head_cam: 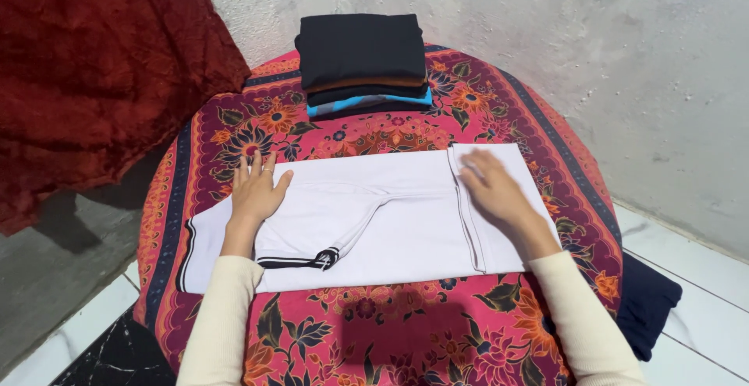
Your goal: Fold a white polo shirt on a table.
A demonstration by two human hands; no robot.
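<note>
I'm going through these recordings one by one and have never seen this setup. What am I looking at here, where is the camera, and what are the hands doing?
There is no machine here: a person wears one camera on the head, looking down at their own two bare hands. Both arms are in cream sleeves. The left hand and the right hand lie flat, fingers spread, on a white polo shirt with dark-striped cuffs, spread out and partly folded. Neither hand grips anything; they only press on the cloth. The shirt lies on a round table under a pink floral tablecloth. Behind it sits a stack of folded clothes, mostly dark. A red cloth hangs at the left, and a dark garment droops at the table's right edge.
</note>
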